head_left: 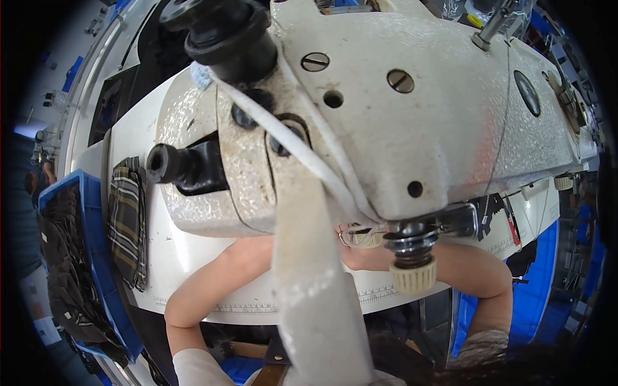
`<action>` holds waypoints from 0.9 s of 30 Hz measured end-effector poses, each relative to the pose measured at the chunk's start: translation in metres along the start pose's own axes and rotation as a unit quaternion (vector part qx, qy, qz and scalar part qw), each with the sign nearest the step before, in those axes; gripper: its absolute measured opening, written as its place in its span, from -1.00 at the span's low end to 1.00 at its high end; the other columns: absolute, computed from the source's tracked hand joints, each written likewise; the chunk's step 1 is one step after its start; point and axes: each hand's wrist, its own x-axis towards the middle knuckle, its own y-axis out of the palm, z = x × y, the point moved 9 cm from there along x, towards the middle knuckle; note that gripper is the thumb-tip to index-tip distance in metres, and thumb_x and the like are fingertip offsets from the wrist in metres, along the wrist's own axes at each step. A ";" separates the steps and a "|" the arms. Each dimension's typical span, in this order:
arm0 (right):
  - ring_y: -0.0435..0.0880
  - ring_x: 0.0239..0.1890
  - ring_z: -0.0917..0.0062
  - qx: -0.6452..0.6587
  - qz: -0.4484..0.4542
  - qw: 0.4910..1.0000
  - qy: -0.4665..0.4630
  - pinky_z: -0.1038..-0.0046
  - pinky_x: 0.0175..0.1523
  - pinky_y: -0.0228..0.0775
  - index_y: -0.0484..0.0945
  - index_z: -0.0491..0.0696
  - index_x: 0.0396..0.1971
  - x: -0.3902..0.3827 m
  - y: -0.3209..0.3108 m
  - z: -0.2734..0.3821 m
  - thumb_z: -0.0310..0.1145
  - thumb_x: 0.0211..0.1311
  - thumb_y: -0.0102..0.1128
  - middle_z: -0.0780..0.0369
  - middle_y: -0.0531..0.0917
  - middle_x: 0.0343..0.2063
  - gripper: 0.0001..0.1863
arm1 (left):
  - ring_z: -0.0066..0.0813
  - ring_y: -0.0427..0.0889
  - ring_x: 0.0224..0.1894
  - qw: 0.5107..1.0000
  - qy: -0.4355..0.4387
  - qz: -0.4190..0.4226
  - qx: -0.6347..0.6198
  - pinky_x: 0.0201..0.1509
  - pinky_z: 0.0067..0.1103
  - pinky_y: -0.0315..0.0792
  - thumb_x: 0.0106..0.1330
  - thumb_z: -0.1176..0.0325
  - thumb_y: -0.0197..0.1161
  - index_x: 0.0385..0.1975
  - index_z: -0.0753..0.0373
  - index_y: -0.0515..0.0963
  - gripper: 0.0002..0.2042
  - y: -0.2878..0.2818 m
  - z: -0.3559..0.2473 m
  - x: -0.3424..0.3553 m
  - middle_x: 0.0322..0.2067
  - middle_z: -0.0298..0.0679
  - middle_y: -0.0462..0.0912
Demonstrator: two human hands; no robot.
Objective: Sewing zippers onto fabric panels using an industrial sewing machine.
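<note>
Both forearms ran up from the lower edge and disappeared under the head of a white sewing machine [412,128]. The left hand [257,248] was almost wholly hidden behind the machine body; whether it lay spread or pinched anything, I could not tell. Of the right hand [360,254] only a sliver showed beside the needle area, so its grip could not be read either. Both seemed to converge under the presser bar [412,241], probably to reach the needle. No cloth was visible there.

A ribbed cream knob [413,275] hung just in front. The hands rested on the white machine table [193,257]. Further left on the table lay folded plaid fabric [127,225], near a blue bin [96,270] of dark garments [67,283], likely stock kept within reach.
</note>
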 end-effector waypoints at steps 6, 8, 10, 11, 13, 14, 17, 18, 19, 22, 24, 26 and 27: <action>0.44 -0.51 0.54 -0.004 0.018 1.000 0.004 0.52 -0.38 0.26 0.32 0.08 -0.92 -0.001 -0.004 0.000 -0.24 -0.54 0.11 0.40 0.41 -0.74 -0.83 | -0.07 0.58 -0.49 0.997 -0.050 0.007 -0.058 -0.41 -0.25 0.43 -0.13 0.53 0.19 -0.60 0.42 0.55 -0.90 0.012 -0.008 0.006 -0.65 0.04 0.51; 0.44 -0.51 0.53 0.005 0.000 1.000 0.002 0.51 -0.38 0.27 0.31 0.08 -0.93 0.000 0.001 -0.002 -0.24 -0.55 0.10 0.38 0.41 -0.74 -0.83 | -0.04 0.57 -0.50 0.988 -0.108 0.033 -0.105 -0.41 -0.24 0.41 -0.14 0.55 0.18 -0.64 0.44 0.53 -0.92 0.022 0.002 0.001 -0.64 0.06 0.51; 0.43 -0.51 0.51 0.015 -0.020 1.000 -0.001 0.49 -0.38 0.28 0.30 0.08 -0.94 0.001 0.006 -0.001 -0.24 -0.56 0.10 0.37 0.40 -0.74 -0.83 | 0.00 0.57 -0.51 0.987 -0.100 0.042 -0.116 -0.41 -0.23 0.41 -0.13 0.56 0.17 -0.62 0.46 0.53 -0.92 0.023 0.002 -0.002 -0.64 0.08 0.51; 0.44 -0.51 0.49 0.022 -0.003 1.000 0.011 0.47 -0.37 0.29 0.30 0.07 -0.94 0.000 0.007 -0.001 -0.25 -0.57 0.09 0.35 0.40 -0.74 -0.83 | 0.00 0.57 -0.51 0.988 -0.098 0.038 -0.117 -0.41 -0.23 0.41 -0.13 0.56 0.17 -0.62 0.46 0.53 -0.92 0.017 0.000 -0.001 -0.64 0.08 0.51; 0.44 -0.51 0.48 0.028 0.018 0.999 0.028 0.45 -0.36 0.30 0.29 0.07 -0.95 -0.003 0.008 -0.004 -0.25 -0.58 0.09 0.34 0.41 -0.73 -0.83 | 0.01 0.58 -0.45 0.981 0.022 -0.053 -0.183 -0.38 -0.24 0.42 -0.08 0.54 0.19 -0.56 0.40 0.57 -0.91 -0.004 -0.023 -0.002 -0.57 0.03 0.56; 0.44 -0.50 0.47 0.017 0.005 0.999 0.034 0.44 -0.36 0.30 0.30 0.06 -0.95 -0.003 0.003 -0.006 -0.26 -0.58 0.09 0.33 0.40 -0.72 -0.84 | 0.01 0.58 -0.45 0.981 0.024 -0.055 -0.186 -0.38 -0.24 0.42 -0.08 0.54 0.19 -0.56 0.40 0.57 -0.91 -0.004 -0.024 -0.002 -0.57 0.03 0.56; 0.44 -0.50 0.45 0.013 -0.020 0.999 0.033 0.43 -0.36 0.30 0.32 0.04 -0.94 -0.001 -0.005 -0.008 -0.27 -0.58 0.09 0.32 0.39 -0.72 -0.85 | -0.23 0.52 -0.42 0.986 -0.008 0.026 -0.164 -0.40 -0.38 0.38 0.03 0.54 0.18 -0.33 0.32 0.52 -0.82 0.011 -0.020 -0.003 -0.46 -0.14 0.51; 0.44 -0.49 0.44 0.022 -0.032 0.999 0.027 0.43 -0.37 0.30 0.33 0.03 -0.93 0.001 -0.005 -0.007 -0.28 -0.58 0.09 0.32 0.38 -0.72 -0.85 | -0.31 0.50 -0.41 0.986 -0.022 0.055 -0.154 -0.41 -0.42 0.36 0.07 0.54 0.18 -0.25 0.29 0.50 -0.79 0.015 -0.017 -0.005 -0.42 -0.20 0.50; 0.44 -0.49 0.44 0.024 -0.035 0.999 0.025 0.43 -0.37 0.30 0.33 0.03 -0.93 0.003 -0.004 -0.006 -0.28 -0.58 0.09 0.32 0.38 -0.72 -0.85 | -0.39 0.49 -0.40 0.986 -0.036 0.084 -0.143 -0.42 -0.47 0.35 0.11 0.54 0.17 -0.17 0.27 0.49 -0.75 0.019 -0.014 -0.008 -0.39 -0.26 0.48; 0.44 -0.48 0.44 0.019 -0.028 0.999 0.026 0.42 -0.38 0.31 0.35 0.02 -0.93 0.003 0.000 -0.004 -0.27 -0.57 0.09 0.32 0.37 -0.72 -0.85 | -0.39 0.48 -0.39 0.997 -0.013 0.053 -0.056 -0.35 -0.49 0.41 0.10 0.57 0.17 -0.15 0.28 0.41 -0.72 0.019 -0.016 -0.017 -0.37 -0.26 0.48; 0.44 -0.48 0.43 0.055 0.002 0.998 0.037 0.42 -0.38 0.31 0.36 0.02 -0.93 0.000 0.004 -0.006 -0.26 -0.57 0.10 0.32 0.37 -0.71 -0.84 | -0.39 0.49 -0.37 0.997 -0.004 0.076 0.001 -0.31 -0.50 0.43 0.08 0.54 0.20 -0.17 0.27 0.41 -0.71 0.025 -0.020 -0.016 -0.36 -0.26 0.49; 0.45 -0.48 0.43 0.056 0.000 0.998 0.043 0.43 -0.39 0.31 0.36 0.02 -0.93 -0.001 0.003 -0.009 -0.26 -0.57 0.10 0.32 0.38 -0.70 -0.84 | -0.39 0.50 -0.35 0.993 0.003 0.101 0.059 -0.28 -0.52 0.46 0.05 0.52 0.23 -0.18 0.27 0.41 -0.70 0.028 -0.024 -0.011 -0.35 -0.27 0.49; 0.45 -0.48 0.43 0.057 -0.002 0.997 0.050 0.43 -0.39 0.32 0.36 0.02 -0.93 0.000 0.002 -0.012 -0.26 -0.58 0.11 0.32 0.38 -0.70 -0.84 | -0.18 0.55 -0.37 0.990 -0.075 0.101 -0.060 -0.25 -0.37 0.45 -0.04 0.54 0.21 -0.28 0.32 0.48 -0.74 0.022 -0.015 -0.005 -0.42 -0.11 0.53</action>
